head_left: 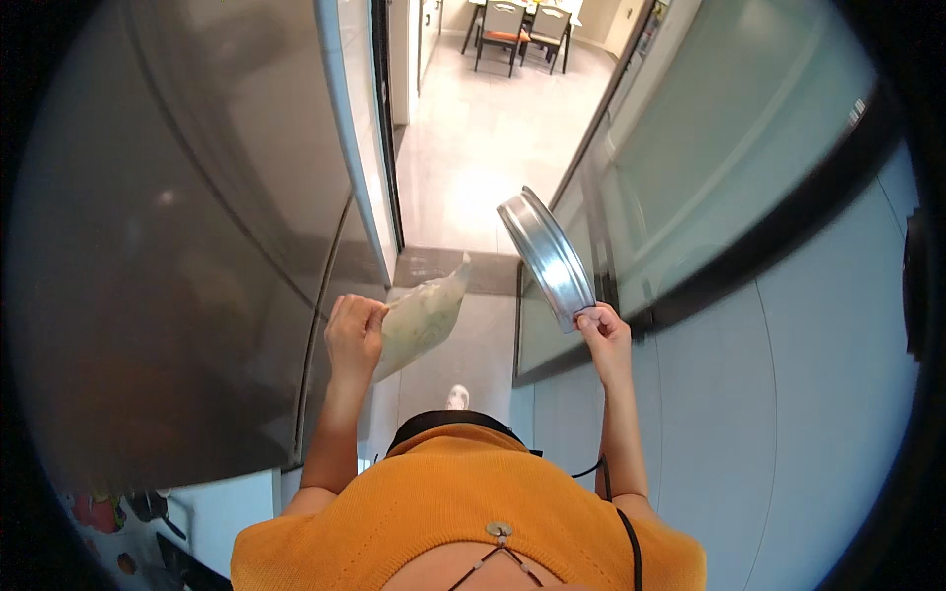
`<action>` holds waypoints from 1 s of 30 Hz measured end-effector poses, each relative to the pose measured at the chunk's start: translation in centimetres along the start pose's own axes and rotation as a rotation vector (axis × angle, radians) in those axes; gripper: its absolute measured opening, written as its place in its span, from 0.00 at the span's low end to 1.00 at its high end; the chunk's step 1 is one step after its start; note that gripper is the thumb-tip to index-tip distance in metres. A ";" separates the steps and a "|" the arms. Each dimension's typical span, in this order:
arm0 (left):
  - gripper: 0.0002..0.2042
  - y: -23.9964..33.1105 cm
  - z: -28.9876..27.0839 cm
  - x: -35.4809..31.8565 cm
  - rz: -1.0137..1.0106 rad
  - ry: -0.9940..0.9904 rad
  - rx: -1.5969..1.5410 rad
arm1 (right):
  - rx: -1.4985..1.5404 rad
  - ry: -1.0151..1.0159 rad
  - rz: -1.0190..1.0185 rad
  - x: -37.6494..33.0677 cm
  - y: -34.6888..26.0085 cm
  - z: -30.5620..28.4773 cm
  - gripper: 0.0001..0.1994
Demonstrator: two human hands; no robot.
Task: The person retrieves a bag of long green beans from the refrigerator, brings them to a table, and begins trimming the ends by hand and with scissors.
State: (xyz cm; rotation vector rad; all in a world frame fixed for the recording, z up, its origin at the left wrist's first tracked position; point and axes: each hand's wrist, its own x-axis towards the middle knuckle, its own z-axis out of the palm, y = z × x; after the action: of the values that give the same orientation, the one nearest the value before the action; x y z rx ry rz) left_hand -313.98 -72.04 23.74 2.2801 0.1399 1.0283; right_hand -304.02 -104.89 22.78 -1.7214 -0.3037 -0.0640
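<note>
My left hand [355, 335] is closed on the edge of a pale, cloudy plastic bag [422, 320] with something light green inside; what exactly it holds I cannot make out. The bag hangs tilted, its pointed corner toward the doorway. In my right hand [603, 335], thumb and fingers pinch the rim of a round, shallow metal pan [548, 258]. The pan is turned on its side, its shiny silver wall showing. Both hands are held out in front of me, well apart, the bag and pan not touching.
A large dark glossy cabinet or fridge front [197, 246] stands close on my left. To my right is a dark-framed frosted glass sliding door [729, 148]. Between them a doorway opens onto a light tiled floor [473, 148], with chairs [502, 30] and a table beyond.
</note>
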 end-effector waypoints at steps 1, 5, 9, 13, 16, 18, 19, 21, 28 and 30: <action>0.05 -0.6 1.3 1.5 -0.013 -0.005 -0.022 | -0.091 -0.002 -0.056 2.6 0.5 0.2 0.05; 0.05 -3.6 6.0 8.0 -0.035 0.000 -0.017 | -0.472 0.025 -0.144 11.4 3.0 -0.4 0.06; 0.05 -6.6 10.8 13.2 -0.038 -0.046 -0.027 | -0.454 0.018 0.011 16.2 6.9 -2.2 0.05; 0.05 -8.3 15.9 20.0 0.032 -0.078 -0.084 | -0.367 -0.007 0.139 17.1 9.7 -4.3 0.05; 0.06 -9.3 19.5 24.2 0.081 -0.133 -0.122 | -0.232 -0.004 0.292 17.4 9.0 -4.3 0.03; 0.06 -10.4 21.6 25.7 0.105 -0.174 -0.146 | -0.104 -0.005 0.431 16.6 9.4 -4.7 0.03; 0.06 -10.9 22.5 25.7 0.115 -0.201 -0.155 | -0.130 -0.060 0.432 15.8 9.9 -5.2 0.02; 0.07 -11.4 24.4 27.5 0.128 -0.229 -0.199 | -0.029 -0.025 0.552 15.7 10.2 -5.3 0.02; 0.07 -12.0 27.7 30.4 0.172 -0.268 -0.212 | 0.004 0.019 0.613 15.6 9.6 -4.4 0.03; 0.07 -12.1 28.2 30.4 0.170 -0.274 -0.218 | 0.027 0.046 0.629 14.8 10.2 -4.4 0.03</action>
State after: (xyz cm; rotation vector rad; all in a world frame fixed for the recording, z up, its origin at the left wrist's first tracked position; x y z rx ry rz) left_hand -271.24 -66.29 22.05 2.2316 -0.2711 0.7609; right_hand -286.76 -108.14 16.89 -1.7165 0.2767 0.3578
